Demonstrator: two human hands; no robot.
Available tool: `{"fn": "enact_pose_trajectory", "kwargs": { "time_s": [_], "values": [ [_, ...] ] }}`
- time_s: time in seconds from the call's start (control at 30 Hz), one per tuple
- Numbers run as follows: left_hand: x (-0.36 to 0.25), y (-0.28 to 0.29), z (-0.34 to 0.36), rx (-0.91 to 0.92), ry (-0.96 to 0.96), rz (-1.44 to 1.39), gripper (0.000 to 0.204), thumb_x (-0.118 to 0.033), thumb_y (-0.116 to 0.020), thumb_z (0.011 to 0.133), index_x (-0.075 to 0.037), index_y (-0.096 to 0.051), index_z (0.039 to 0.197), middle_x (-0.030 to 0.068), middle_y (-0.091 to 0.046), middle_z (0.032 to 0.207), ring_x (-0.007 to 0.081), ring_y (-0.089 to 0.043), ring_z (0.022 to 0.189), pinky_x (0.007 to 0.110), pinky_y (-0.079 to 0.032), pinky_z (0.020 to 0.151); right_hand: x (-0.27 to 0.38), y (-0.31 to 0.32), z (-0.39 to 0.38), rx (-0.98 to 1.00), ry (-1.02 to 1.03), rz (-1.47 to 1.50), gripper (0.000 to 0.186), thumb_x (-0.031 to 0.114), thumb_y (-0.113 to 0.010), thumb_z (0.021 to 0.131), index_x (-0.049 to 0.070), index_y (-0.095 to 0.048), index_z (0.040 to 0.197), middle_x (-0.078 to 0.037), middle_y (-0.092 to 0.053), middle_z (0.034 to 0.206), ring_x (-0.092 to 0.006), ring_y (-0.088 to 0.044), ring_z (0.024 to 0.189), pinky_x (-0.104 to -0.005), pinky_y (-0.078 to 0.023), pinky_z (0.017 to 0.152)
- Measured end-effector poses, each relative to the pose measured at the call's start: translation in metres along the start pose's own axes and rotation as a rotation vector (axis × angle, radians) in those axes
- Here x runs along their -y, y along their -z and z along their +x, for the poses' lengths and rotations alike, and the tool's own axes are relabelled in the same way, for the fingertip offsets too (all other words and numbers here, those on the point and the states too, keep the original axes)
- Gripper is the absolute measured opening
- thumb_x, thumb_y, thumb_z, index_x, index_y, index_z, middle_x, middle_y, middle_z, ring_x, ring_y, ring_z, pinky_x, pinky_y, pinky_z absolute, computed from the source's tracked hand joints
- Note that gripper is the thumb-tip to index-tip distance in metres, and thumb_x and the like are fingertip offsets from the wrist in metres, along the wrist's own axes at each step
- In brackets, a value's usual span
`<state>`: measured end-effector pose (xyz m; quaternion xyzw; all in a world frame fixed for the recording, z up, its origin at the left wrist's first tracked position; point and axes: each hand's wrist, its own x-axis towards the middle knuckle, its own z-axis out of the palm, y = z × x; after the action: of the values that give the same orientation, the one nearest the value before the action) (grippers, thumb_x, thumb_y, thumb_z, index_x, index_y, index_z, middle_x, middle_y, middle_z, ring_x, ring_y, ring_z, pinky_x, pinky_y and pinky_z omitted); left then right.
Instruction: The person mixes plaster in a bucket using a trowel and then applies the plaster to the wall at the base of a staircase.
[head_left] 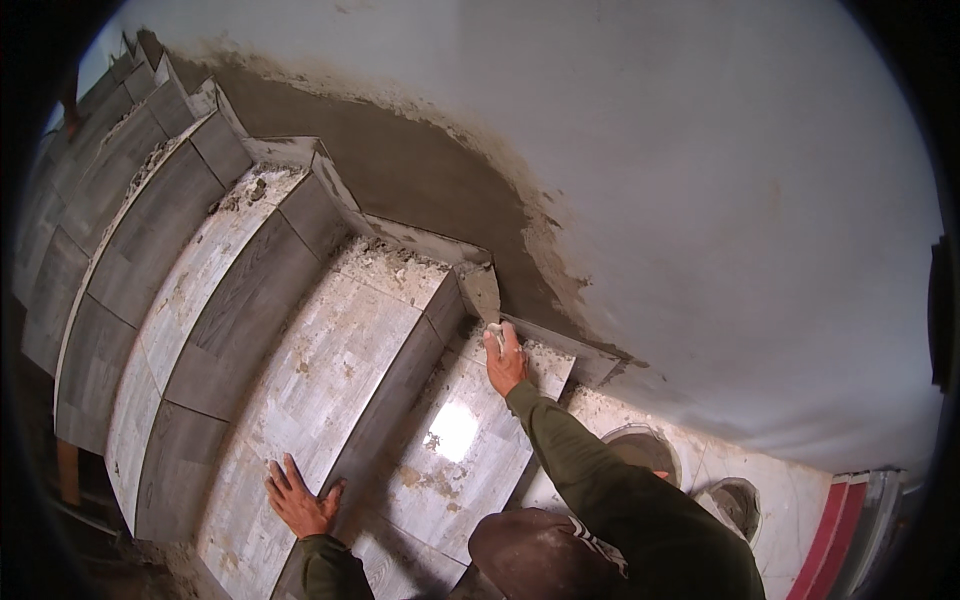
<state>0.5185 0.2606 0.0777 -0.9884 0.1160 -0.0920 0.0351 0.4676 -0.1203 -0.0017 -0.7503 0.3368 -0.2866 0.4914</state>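
right hand [507, 362] clamped on trowel [482, 292], angled by skirting [425, 240], seemingly to suit tight spot; left hand [300, 503] well apart, palm down, spread on step [330, 370], probably for balance.

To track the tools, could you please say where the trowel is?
In the head view, just above centre, the right hand holds the trowel beside the brown plaster patch.

Grey tiled stairs [290, 385], loose mortar crumbs [388, 262], pale floor [715, 458], round buckets [657, 438]
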Motion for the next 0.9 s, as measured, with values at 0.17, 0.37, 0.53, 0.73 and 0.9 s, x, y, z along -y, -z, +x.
{"fn": "enact_pose_trajectory", "kwargs": {
  "time_s": [0.17,0.37,0.53,0.73,0.9],
  "values": [
    [-0.003,0.0,0.001,-0.014,-0.01,-0.01,0.102,-0.052,-0.073,0.057,-0.013,-0.026,0.139,0.0144,-0.024,0.143,0.0416,-0.025,0.128,0.049,-0.023,0.102,-0.006,-0.007,0.004,-0.026,-0.009,0.039,0.05,0.043,-0.041,0.09,0.003,-0.041,0.121,-0.028,-0.052,0.109,-0.046,-0.049,0.1,-0.0477,-0.038,0.084],
    [0.0,0.002,0.001,-0.007,0.005,-0.014,0.104,-0.052,-0.074,0.056,-0.013,-0.025,0.139,0.0143,-0.024,0.143,0.0411,-0.025,0.128,0.049,-0.022,0.102,0.013,-0.001,0.001,0.003,-0.016,0.052,0.052,0.042,-0.042,0.09,0.004,-0.04,0.124,-0.027,-0.051,0.113,-0.0462,-0.048,0.102,-0.0482,-0.039,0.084],
    [0.0,-0.001,0.0,-0.029,-0.009,-0.003,0.104,-0.053,-0.073,0.056,-0.013,-0.026,0.139,0.0142,-0.024,0.143,0.0408,-0.025,0.128,0.049,-0.023,0.102,0.019,0.001,0.0,-0.049,0.02,0.059,0.044,0.04,-0.043,0.09,0.003,-0.044,0.114,-0.026,-0.055,0.104,-0.0446,-0.051,0.096,-0.0481,-0.04,0.079],
    [0.0,-0.001,0.0,-0.014,0.01,-0.002,0.103,-0.051,-0.074,0.056,-0.014,-0.026,0.139,0.0135,-0.024,0.143,0.0402,-0.024,0.129,0.048,-0.023,0.103,0.027,0.003,0.004,-0.06,0.026,0.03,0.045,0.039,-0.043,0.09,0.004,-0.043,0.118,-0.026,-0.054,0.109,-0.0437,-0.051,0.099,-0.0476,-0.041,0.082],
    [0.0,0.001,0.0,-0.015,0.014,-0.004,0.103,-0.049,-0.075,0.056,-0.014,-0.026,0.139,0.0133,-0.024,0.143,0.0406,-0.024,0.128,0.048,-0.023,0.103,0.025,0.011,0.002,0.046,-0.076,0.019,0.059,0.044,-0.044,0.089,-0.002,-0.04,0.127,-0.028,-0.045,0.123,-0.0421,-0.044,0.114,-0.0425,-0.035,0.095]
  ]
}}
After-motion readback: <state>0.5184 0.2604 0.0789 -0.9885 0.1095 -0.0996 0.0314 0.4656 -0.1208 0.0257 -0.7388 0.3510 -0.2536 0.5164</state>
